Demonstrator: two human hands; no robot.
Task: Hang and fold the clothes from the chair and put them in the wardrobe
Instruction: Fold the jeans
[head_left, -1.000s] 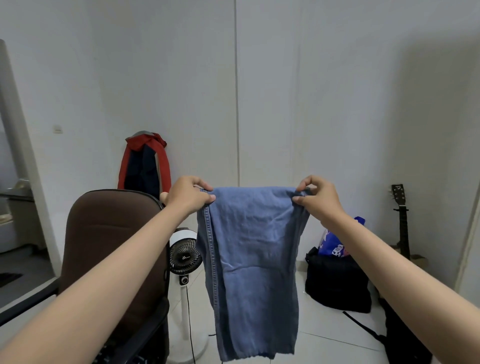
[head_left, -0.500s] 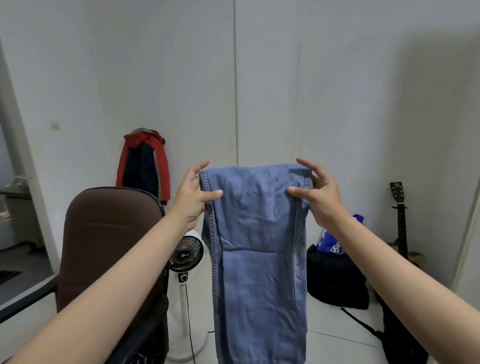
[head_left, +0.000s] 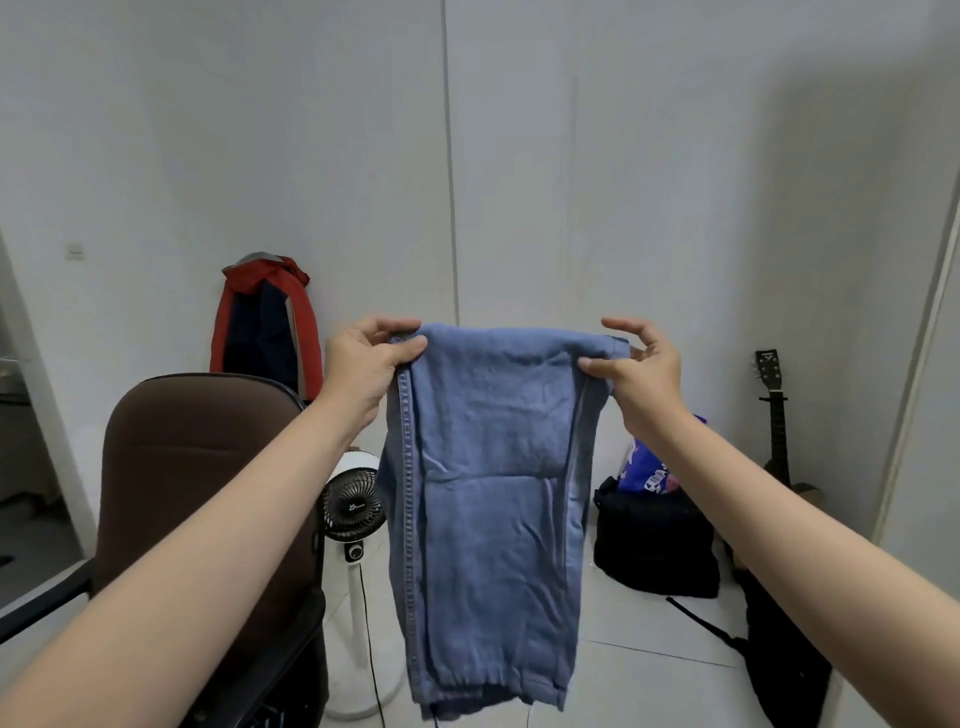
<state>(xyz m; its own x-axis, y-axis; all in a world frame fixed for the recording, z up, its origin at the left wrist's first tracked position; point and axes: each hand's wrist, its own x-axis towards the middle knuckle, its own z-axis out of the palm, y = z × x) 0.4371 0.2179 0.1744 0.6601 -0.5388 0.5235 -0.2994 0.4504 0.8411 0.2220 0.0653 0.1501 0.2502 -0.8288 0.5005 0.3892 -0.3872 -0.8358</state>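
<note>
A pair of blue jeans (head_left: 488, 499) hangs folded in the air in front of me, its hems at the bottom. My left hand (head_left: 363, 364) pinches the top left corner of the fold. My right hand (head_left: 636, 366) pinches the top right corner with thumb and lower fingers, the other fingers spread. The brown office chair (head_left: 197, 467) stands at lower left, behind my left forearm; its seat is hidden. A red and navy jacket (head_left: 265, 327) hangs on the wall behind the chair.
A white standing fan (head_left: 353, 504) is beside the chair, partly behind the jeans. A black bag (head_left: 654, 540) with a blue packet (head_left: 644, 467) sits on the tiled floor at right. A black guitar (head_left: 774, 415) leans at the far right wall.
The jeans were lifted and regripped higher half a second ago, then lowered slightly. The hanging fold is shorter now, with the hems visible at the bottom.
</note>
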